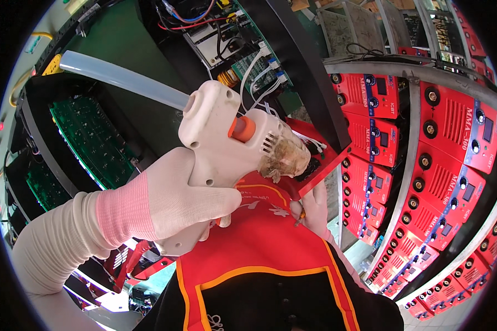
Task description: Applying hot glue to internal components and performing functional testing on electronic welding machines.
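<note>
My left hand (171, 187), in a white glove with a pink cuff, is wrapped round the handle of a white hot glue gun (210, 121). A long translucent glue stick (124, 80) sticks out of its back end. Brown, crusted glue (284, 157) coats its front, which is close to a red panel (326, 171). My right hand (316, 212), gloved too, grips the lower edge of that panel; the glue gun and panel hide part of its fingers. White connector leads (315, 144) lie behind the nozzle, next to the panel.
Circuit boards with wires (259, 66) sit in a black frame (309, 66) ahead. Green circuit boards (88, 138) stand at the left. On the right, metal racks (408, 165) hold several red welding machines (453, 121). My red apron (254, 237) is just below the hands.
</note>
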A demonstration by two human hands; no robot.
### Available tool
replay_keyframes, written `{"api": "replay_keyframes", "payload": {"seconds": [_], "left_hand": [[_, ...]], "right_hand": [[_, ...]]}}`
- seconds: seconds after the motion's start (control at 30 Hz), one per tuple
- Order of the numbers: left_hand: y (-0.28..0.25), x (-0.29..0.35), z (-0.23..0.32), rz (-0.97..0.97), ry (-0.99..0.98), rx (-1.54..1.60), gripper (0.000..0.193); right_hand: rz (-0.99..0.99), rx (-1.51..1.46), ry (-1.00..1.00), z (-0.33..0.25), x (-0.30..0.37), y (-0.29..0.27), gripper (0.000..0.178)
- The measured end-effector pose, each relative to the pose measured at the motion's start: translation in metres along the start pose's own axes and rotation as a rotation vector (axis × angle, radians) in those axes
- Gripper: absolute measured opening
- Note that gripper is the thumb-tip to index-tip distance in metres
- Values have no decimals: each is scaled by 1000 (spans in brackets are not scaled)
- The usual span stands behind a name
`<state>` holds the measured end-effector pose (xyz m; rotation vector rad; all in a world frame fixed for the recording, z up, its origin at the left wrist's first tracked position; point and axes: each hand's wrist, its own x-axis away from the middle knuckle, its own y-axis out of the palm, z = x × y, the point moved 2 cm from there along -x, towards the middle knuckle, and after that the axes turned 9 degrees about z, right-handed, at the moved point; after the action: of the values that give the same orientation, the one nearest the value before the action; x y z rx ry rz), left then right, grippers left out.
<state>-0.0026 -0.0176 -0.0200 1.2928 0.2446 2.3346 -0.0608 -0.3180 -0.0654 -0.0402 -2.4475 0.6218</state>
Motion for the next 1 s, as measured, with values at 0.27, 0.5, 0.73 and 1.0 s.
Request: {"api": "replay_keyframes", "payload": {"seconds": [0.27,0.5,0.73,1.0], "left_hand": [[1,3,5,3,-61,-55,34],[1,4,6,20,-52,-45,30],[0,4,9,-12,-53,-87,25],[5,15,0,34,10,-62,28]], "right_hand": [[-36,257,-189,20,-1,-7,35],[-55,-378,181,-14,3,10,27],[-64,-413,181,-20,4,12,26],[-43,486,-660,11,0,-4,58]]}}
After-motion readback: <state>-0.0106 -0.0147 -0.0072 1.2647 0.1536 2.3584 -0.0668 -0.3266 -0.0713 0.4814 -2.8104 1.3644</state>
